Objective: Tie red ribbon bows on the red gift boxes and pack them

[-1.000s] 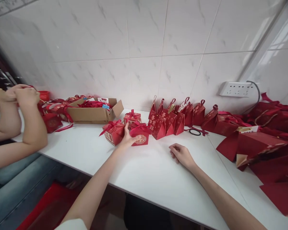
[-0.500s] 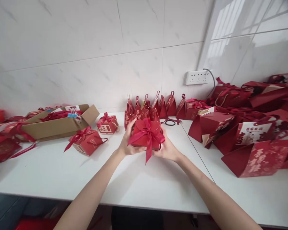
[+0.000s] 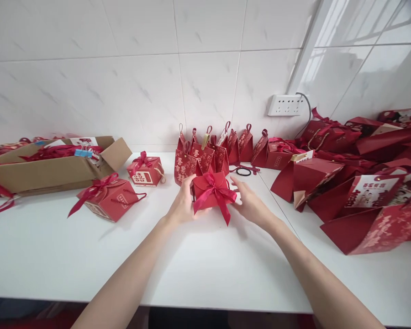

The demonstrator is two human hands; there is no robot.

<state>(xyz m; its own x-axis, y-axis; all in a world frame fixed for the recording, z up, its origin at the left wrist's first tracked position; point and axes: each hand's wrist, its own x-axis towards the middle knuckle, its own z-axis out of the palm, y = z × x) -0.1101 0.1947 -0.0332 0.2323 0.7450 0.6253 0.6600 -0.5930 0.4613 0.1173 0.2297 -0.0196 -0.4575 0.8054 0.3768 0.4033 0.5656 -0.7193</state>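
A small red gift box (image 3: 205, 197) with a satin ribbon bow on its front is at the middle of the white table, low over or on its surface; I cannot tell which. My left hand (image 3: 182, 201) grips its left side, thumb along the upper edge and fingers under the lower edge. Beside the box's right side is my right hand (image 3: 252, 203), fingers apart and a narrow gap showing between palm and box. Two more boxes with bows, one near (image 3: 114, 201) and one farther back (image 3: 146, 172), sit to the left.
Behind the box stand several red triangular bags (image 3: 203, 157) with loop handles. An open cardboard carton (image 3: 48, 176) of red ribbons is at left. Many red boxes (image 3: 380, 228) pile up at right. A black ring (image 3: 243, 172) and a power strip (image 3: 285, 105) are farther back.
The gift box has come down toward the table. My right hand has loosened from its right side, while my left hand keeps hold. The view has shifted slightly.
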